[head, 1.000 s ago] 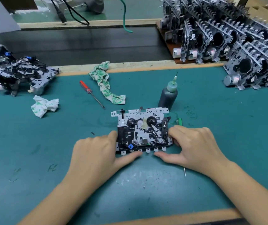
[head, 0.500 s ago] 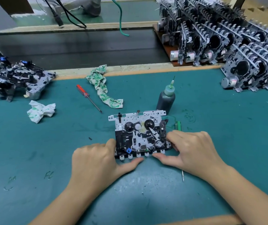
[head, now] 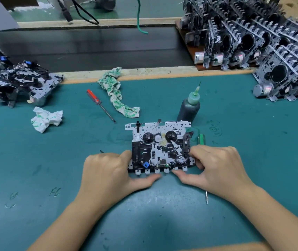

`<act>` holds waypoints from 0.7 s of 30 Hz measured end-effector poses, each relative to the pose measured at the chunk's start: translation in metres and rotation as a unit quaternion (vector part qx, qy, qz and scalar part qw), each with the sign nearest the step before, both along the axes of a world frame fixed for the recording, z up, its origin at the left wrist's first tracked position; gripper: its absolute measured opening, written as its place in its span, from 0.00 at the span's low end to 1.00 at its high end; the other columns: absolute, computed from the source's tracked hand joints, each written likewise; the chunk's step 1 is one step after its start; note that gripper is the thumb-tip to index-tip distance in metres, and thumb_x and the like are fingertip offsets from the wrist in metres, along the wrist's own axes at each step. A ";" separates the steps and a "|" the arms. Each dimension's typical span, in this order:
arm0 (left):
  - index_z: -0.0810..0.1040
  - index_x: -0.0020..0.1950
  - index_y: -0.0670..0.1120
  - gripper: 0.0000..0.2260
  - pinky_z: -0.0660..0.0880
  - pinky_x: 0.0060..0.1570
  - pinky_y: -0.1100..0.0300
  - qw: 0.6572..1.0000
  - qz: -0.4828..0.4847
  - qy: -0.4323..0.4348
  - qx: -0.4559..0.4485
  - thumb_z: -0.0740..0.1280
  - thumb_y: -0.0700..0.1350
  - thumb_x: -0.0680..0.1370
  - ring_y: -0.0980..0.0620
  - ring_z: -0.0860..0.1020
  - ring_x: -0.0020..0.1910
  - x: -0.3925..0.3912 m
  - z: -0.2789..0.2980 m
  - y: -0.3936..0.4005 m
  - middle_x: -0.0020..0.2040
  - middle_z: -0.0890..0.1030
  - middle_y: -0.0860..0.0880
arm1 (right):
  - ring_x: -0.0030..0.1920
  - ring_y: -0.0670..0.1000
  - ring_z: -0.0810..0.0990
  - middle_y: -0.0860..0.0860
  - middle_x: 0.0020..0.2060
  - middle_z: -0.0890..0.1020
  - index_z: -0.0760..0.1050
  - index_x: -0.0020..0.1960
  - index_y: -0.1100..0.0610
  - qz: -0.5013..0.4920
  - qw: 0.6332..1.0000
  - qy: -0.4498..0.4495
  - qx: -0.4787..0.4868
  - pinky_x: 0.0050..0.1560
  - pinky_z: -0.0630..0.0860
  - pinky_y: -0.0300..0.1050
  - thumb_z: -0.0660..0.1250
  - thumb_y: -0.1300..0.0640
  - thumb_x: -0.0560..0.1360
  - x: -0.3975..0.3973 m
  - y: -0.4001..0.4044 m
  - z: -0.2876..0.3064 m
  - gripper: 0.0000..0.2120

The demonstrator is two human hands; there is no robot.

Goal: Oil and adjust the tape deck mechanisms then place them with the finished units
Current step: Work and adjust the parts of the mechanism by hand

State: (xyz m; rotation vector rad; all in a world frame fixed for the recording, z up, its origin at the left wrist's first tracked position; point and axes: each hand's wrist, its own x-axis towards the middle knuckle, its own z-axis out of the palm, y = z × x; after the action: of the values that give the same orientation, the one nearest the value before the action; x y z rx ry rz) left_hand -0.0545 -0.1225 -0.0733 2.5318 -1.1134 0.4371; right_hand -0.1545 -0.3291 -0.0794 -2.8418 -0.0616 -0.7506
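Tape deck mechanism (head: pixel 160 146) lies between both hands (head: pixel 108 172), apparently gripped.

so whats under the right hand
A green-handled screwdriver: its handle shows above the right hand, its metal tip below. The shaft between is covered, as is the silver-and-black tape deck mechanism's right edge.

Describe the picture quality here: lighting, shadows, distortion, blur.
Head view: even overhead light, with a soft dark shadow on the green mat near the bottom edge, between the forearms; wide-angle bending tilts the stacked units at the right and curves the bench edge; the tape deck mechanism between the left hand and right hand is sharp, the corners softer.
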 end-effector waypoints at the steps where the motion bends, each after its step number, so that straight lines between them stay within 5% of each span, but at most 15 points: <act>1: 0.64 0.22 0.44 0.31 0.56 0.23 0.65 1.000 0.008 -0.002 -0.004 0.60 0.72 0.64 0.49 0.64 0.15 0.000 0.000 -0.001 0.16 0.62 0.49 | 0.20 0.51 0.64 0.47 0.21 0.67 0.65 0.28 0.56 0.005 1.000 0.002 0.005 0.20 0.60 0.38 0.64 0.37 0.67 0.000 0.000 0.000 0.24; 6: 0.63 0.21 0.45 0.30 0.55 0.23 0.66 1.000 0.021 -0.009 -0.013 0.61 0.70 0.65 0.49 0.62 0.14 0.001 -0.001 -0.004 0.15 0.61 0.48 | 0.21 0.51 0.65 0.46 0.22 0.67 0.67 0.29 0.57 0.025 0.999 0.023 0.027 0.20 0.63 0.40 0.65 0.34 0.65 0.000 -0.001 0.002 0.26; 12: 0.61 0.27 0.47 0.30 0.62 0.18 0.61 0.996 -0.074 0.041 0.010 0.60 0.74 0.63 0.48 0.65 0.16 0.010 0.000 0.006 0.17 0.64 0.51 | 0.20 0.51 0.66 0.47 0.21 0.68 0.67 0.29 0.57 -0.017 1.000 0.012 0.004 0.19 0.62 0.39 0.63 0.37 0.69 -0.001 0.001 0.000 0.24; 21: 0.63 0.25 0.46 0.28 0.55 0.26 0.66 0.994 -0.105 -0.011 0.020 0.64 0.69 0.65 0.48 0.63 0.16 0.004 -0.001 0.006 0.17 0.62 0.49 | 0.20 0.50 0.64 0.46 0.20 0.66 0.64 0.28 0.55 -0.053 0.998 0.017 0.016 0.23 0.60 0.38 0.63 0.30 0.64 -0.002 0.003 0.002 0.28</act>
State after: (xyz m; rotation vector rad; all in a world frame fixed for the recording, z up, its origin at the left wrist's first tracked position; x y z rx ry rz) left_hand -0.0502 -0.1166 -0.0747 2.4134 -1.3924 0.3900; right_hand -0.1565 -0.3256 -0.0773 -2.8450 0.1064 -0.7179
